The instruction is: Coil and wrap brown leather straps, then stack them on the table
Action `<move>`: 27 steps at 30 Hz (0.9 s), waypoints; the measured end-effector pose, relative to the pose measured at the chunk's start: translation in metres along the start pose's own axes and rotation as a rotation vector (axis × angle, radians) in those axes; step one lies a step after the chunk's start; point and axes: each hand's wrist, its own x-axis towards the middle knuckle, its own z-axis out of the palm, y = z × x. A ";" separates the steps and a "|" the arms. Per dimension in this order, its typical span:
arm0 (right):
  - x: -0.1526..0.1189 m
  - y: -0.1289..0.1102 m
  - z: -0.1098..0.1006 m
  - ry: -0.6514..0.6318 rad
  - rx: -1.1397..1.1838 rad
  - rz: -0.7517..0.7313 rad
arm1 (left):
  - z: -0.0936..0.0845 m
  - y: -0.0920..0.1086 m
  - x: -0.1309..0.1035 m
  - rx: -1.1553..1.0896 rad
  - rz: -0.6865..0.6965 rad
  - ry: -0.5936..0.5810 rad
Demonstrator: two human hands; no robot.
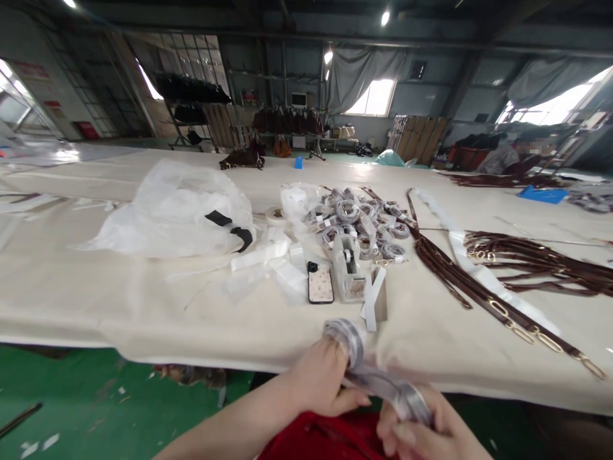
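At the table's front edge, my left hand (322, 377) is closed around one end of a plastic-wrapped strap (376, 381). The strap looks greyish and shiny, with a coil at each end. My right hand (424, 425) grips the other coiled end, lower and to the right. Part of the strap is blurred. Just beyond my hands lie a phone in a patterned case (320, 285), a tape dispenser (348, 268) and white paper strips (373, 299). A pile of similar wrapped, coiled straps (357, 214) lies behind the dispenser.
Brown leather straps with gold rings (460, 281) lie at right, beside a long white strip (453, 236). A large clear plastic bag (167, 211) with black pieces (230, 227) is at left. A roll of tape (274, 216) stands mid-table. A person (502, 156) is at far right.
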 end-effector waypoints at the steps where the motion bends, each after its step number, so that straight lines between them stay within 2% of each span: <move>1: 0.001 -0.001 -0.006 0.032 -0.006 -0.009 | -0.001 0.005 0.002 -0.019 -0.054 -0.085; 3: 0.006 -0.002 -0.018 0.100 -0.123 -0.033 | -0.010 0.015 0.005 -0.202 -0.142 -0.268; 7: 0.015 0.002 -0.036 0.275 -0.561 -0.040 | -0.030 0.020 0.010 -0.999 -0.315 -0.628; 10: 0.016 0.005 -0.038 0.272 -0.602 -0.056 | -0.030 0.011 0.008 -1.354 -0.426 -0.723; 13: 0.017 0.010 -0.026 0.187 -0.504 -0.088 | -0.016 0.002 0.005 -1.560 -0.457 -0.730; 16: 0.022 0.022 0.000 0.149 -0.364 -0.119 | 0.000 -0.004 0.004 -1.767 -0.522 -0.689; 18: 0.027 0.035 0.022 0.187 -0.283 -0.158 | 0.006 -0.004 0.004 -1.880 -0.584 -0.603; 21: 0.036 0.055 0.047 0.352 -0.221 -0.197 | 0.011 -0.001 0.002 -2.012 -0.682 -0.425; 23: 0.039 0.063 0.052 0.417 -0.196 -0.197 | 0.014 0.002 0.000 -2.090 -0.700 -0.330; 27: 0.038 0.056 0.040 0.347 -0.268 -0.183 | 0.023 0.005 -0.007 -2.086 -0.743 -0.255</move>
